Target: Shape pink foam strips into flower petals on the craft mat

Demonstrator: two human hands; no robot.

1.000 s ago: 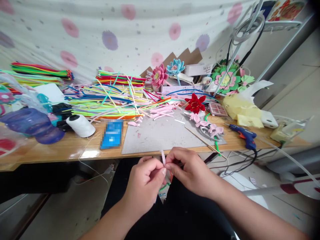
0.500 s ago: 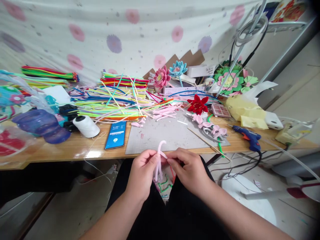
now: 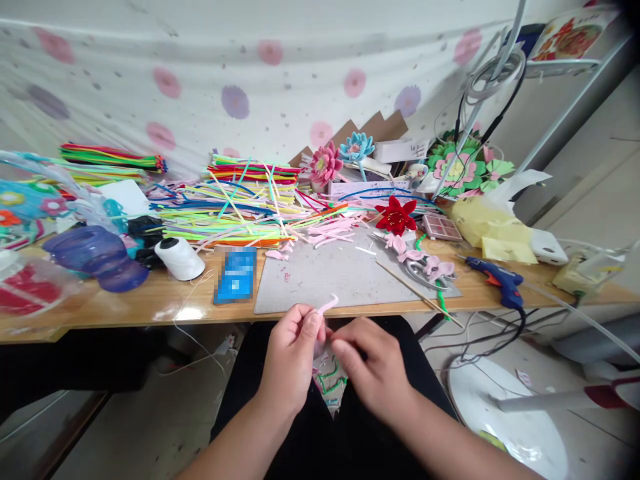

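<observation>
Between thumb and fingers, my left hand (image 3: 293,357) pinches a pale pink pipe cleaner (image 3: 329,305), whose curved tip sticks up above the thumb. Close beside it on the right, my right hand (image 3: 373,360) is closed, with thumb and forefinger together near the lower part of the pipe cleaner. Whatever lies between the right fingertips is hidden. Both hands are held over my lap, just off the table's front edge. Beyond them lies a grey mat (image 3: 310,273).
Bundles of coloured pipe cleaners (image 3: 235,200) cover the back left. A phone (image 3: 235,275) and a white thread cone (image 3: 180,258) stand left of the mat. On the right are a red flower (image 3: 396,215), a wooden stick (image 3: 415,291) and a blue glue gun (image 3: 495,279).
The pink pipe cleaner's upper end now leans right instead of standing up, and its hanging ends are no longer visible. My right hand has turned and closed in lower.
</observation>
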